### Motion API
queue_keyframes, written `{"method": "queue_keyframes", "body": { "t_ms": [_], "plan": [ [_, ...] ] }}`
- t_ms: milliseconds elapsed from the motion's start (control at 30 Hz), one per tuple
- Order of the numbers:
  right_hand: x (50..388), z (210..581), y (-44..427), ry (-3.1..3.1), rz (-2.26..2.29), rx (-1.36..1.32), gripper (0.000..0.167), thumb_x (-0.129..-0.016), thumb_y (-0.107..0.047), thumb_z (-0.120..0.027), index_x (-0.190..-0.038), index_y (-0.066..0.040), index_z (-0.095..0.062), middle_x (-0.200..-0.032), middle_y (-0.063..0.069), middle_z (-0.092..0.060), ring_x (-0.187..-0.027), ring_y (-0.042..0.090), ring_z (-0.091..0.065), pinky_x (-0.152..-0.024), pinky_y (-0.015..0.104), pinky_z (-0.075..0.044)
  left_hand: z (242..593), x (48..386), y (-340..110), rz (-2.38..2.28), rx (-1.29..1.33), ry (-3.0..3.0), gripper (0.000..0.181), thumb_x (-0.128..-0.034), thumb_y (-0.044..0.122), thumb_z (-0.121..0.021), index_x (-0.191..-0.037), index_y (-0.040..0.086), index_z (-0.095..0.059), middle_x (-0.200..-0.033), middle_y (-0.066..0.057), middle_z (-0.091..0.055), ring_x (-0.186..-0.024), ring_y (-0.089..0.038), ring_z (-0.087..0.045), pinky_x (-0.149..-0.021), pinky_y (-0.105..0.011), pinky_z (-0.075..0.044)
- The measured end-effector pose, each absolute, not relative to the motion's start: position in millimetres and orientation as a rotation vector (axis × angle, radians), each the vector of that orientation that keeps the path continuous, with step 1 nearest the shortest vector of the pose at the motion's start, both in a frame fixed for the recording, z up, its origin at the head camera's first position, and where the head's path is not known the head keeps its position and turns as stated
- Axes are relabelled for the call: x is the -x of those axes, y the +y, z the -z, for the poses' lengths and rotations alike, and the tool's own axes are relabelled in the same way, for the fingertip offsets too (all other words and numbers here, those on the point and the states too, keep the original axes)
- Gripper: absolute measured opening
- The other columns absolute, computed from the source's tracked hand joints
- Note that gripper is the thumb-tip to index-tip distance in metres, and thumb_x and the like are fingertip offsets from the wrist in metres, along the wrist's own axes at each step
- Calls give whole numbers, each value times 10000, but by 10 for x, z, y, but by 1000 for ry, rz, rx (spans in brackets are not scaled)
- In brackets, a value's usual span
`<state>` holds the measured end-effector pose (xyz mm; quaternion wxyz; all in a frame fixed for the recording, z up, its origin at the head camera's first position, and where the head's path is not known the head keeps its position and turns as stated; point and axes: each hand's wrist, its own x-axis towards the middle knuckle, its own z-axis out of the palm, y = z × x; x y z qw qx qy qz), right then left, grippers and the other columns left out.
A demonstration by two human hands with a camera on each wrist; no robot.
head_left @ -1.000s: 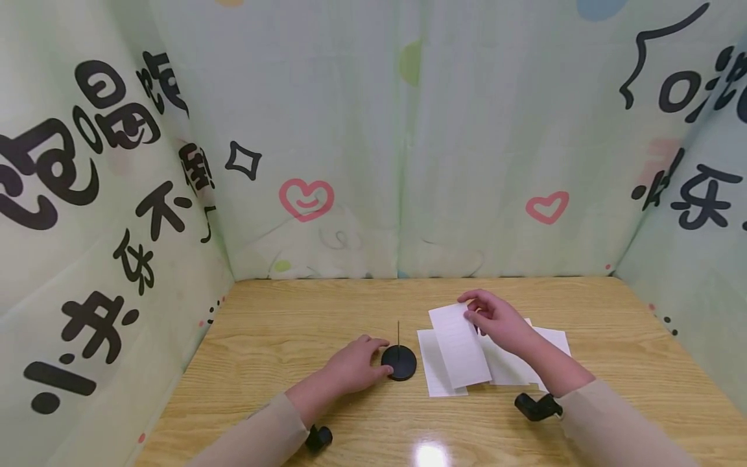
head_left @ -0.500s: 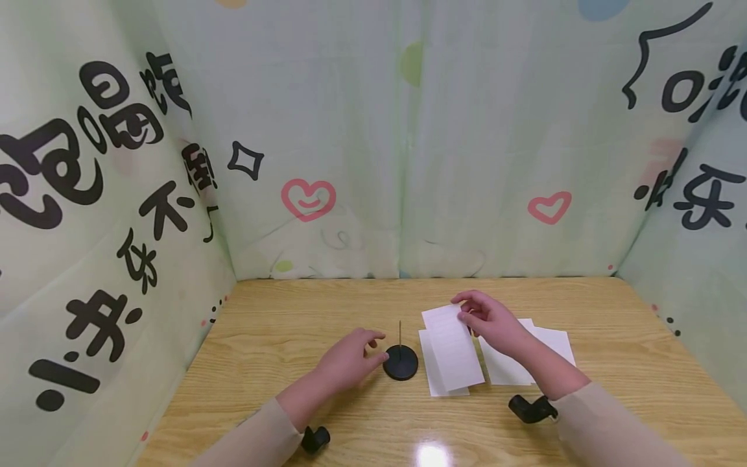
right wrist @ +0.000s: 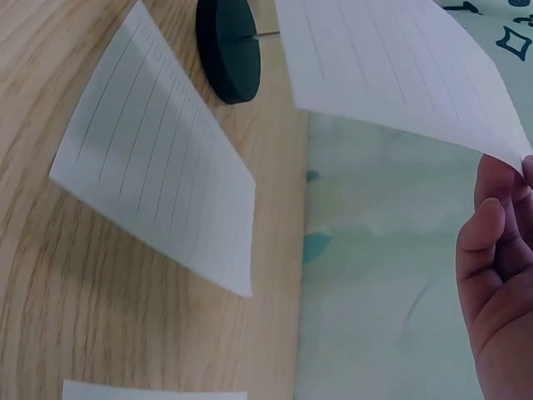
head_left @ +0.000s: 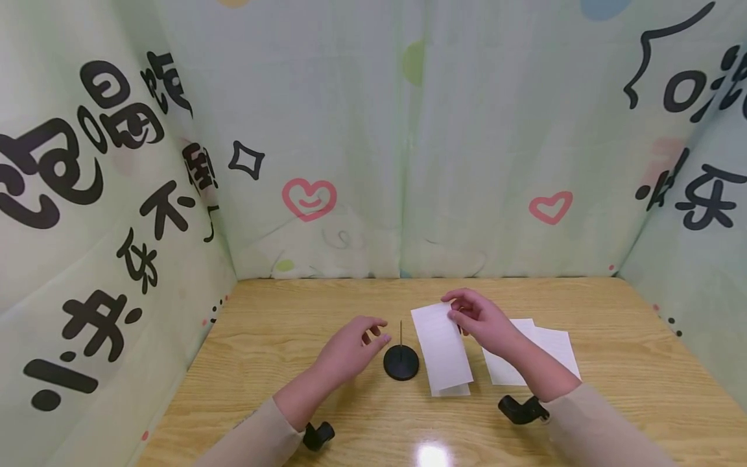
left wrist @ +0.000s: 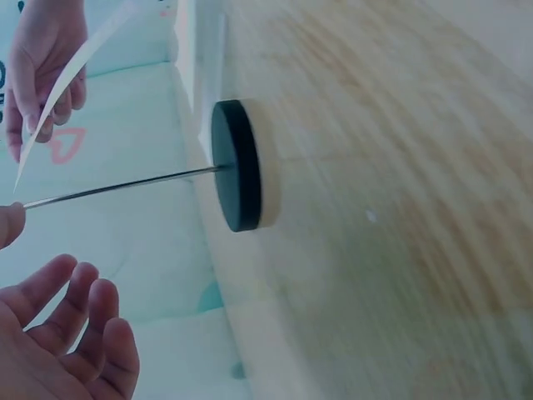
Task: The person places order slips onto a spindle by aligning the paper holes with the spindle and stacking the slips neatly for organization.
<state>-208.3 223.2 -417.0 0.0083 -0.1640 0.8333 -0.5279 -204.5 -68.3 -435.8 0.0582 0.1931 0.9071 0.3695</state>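
Observation:
A black paper spike with a round base (head_left: 401,363) and a thin upright metal rod (left wrist: 125,183) stands on the table. My left hand (head_left: 347,350) is just left of it, fingers loosely bent and holding nothing; in the head view a gap separates thumb and rod. My right hand (head_left: 481,321) pinches a lined white paper slip (head_left: 440,344) by its upper right corner. The slip hangs tilted to the right of the spike. Under it, another lined slip (right wrist: 166,175) lies on the table, mostly covered in the head view.
More white slips (head_left: 554,350) lie overlapping on the right side of the wooden table (head_left: 262,324), partly behind my right forearm. Printed curtains (head_left: 350,130) enclose the table at the back and both sides.
My right hand has carried the slip leftward, closer to the spike. My left hand has drawn back from the base and risen beside the rod.

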Motion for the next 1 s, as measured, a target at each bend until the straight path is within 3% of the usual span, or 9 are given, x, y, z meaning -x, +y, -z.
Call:
{"method": "queue_keyframes", "body": {
  "t_ms": [333,533,800,1000],
  "plan": [
    [2052,4130,2073,2573,1670,541,295,-994,-103,-599,-1272,-16,-551,-987,129,-573,-742,203,-573,-662,317,-519,4245,2091,-561,-1290,-588,2705,419,-995,496,-537,-1262,193,-646,-1087,81,-603,-978,-150,-569,-793,-352,-488],
    [2074,4180,1995,2591,1667,533,273,-992,-104,-601,-1252,-31,-562,-972,122,-579,-709,202,-568,-642,341,-516,4244,2156,-462,-1401,-520,2637,416,-972,534,-555,-1175,185,-657,-1083,73,-616,-1000,-173,-572,-764,-352,-505],
    [2089,4201,1913,2599,1643,516,285,-996,-118,-598,-1266,-35,-562,-977,108,-586,-712,221,-573,-645,394,-519,4229,2187,-383,-1462,-461,2612,310,-977,441,-602,-1107,165,-661,-1047,43,-609,-941,-171,-569,-726,-345,-497],
    [2089,4195,1890,2601,1640,489,287,-996,-119,-598,-1269,-41,-559,-986,115,-588,-725,235,-571,-640,364,-516,4200,2186,-370,-1472,-450,2615,227,-978,384,-620,-1050,174,-670,-996,46,-612,-892,-169,-564,-693,-338,-482]
  ]
}}
